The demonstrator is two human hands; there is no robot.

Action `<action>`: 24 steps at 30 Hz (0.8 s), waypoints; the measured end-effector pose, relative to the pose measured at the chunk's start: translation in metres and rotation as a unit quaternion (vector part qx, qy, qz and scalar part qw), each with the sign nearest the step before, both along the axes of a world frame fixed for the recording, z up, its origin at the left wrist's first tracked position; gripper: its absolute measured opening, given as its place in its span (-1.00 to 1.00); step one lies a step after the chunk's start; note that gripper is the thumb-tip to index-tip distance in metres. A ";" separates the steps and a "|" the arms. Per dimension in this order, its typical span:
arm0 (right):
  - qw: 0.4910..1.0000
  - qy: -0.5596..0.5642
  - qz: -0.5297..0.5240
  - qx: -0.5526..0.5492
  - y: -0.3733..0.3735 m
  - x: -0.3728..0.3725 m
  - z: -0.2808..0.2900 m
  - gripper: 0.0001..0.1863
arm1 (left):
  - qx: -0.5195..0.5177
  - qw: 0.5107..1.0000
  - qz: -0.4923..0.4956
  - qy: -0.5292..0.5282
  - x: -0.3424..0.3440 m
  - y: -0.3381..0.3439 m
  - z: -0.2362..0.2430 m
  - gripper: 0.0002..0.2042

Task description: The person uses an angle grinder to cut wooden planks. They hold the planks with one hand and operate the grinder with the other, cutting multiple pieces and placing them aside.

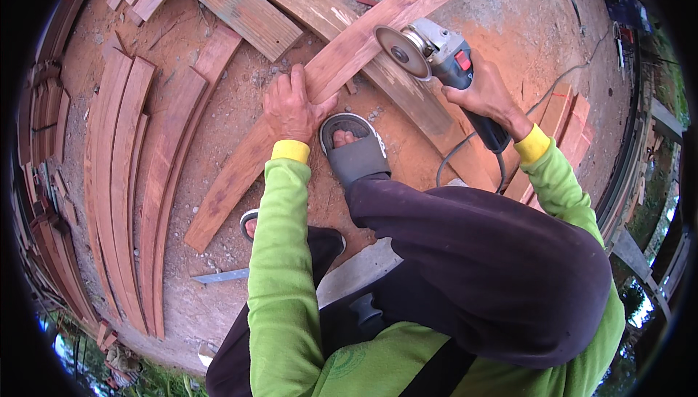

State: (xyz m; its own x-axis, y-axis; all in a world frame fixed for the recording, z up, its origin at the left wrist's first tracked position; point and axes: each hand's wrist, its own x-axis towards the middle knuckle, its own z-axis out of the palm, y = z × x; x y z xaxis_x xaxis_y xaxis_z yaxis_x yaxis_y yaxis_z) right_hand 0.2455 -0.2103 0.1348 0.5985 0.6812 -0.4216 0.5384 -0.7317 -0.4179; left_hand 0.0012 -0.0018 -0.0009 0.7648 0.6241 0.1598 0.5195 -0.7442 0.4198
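Observation:
A long reddish wooden plank [349,49] slants from the lower left to the upper right, lying across another weathered board [396,88]. My left hand [291,106] grips the plank near its middle, fingers over the far edge and thumb toward my sandalled foot. In my right hand [488,91] is an angle grinder [452,59], grey and black with a red switch. Its round disc [402,52] stands at or just above the plank's near edge; whether it touches I cannot tell. A black cord [502,171] trails from the grinder's rear end.
My foot in a grey sandal [354,146] is close beside the plank and below the disc. Several curved planks [120,179] lie at the left, more boards [243,8] at the top, and others [563,135] at the right. A metal strip [220,276] rests on the ground.

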 end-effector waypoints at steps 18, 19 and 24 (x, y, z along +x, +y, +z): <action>1.000 0.006 0.000 0.003 0.003 -0.001 0.000 -0.29 | 0.004 1.000 0.003 0.000 0.000 0.001 -0.001 -0.24; 1.000 0.009 0.000 0.007 0.003 -0.001 0.001 -0.29 | 0.005 1.000 0.003 -0.001 0.001 0.001 0.000 -0.24; 1.000 0.009 0.001 0.008 0.002 -0.001 0.000 -0.28 | -0.005 1.000 0.003 0.012 0.000 0.001 0.001 -0.24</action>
State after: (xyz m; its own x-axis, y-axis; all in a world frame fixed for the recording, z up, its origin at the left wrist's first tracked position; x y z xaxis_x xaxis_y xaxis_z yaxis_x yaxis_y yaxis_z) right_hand 0.2446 -0.2079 0.1348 0.5901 0.6890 -0.4207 0.5322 -0.7239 -0.4391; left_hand 0.0013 -0.0004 0.0000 0.7651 0.6295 0.1358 0.5330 -0.7374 0.4149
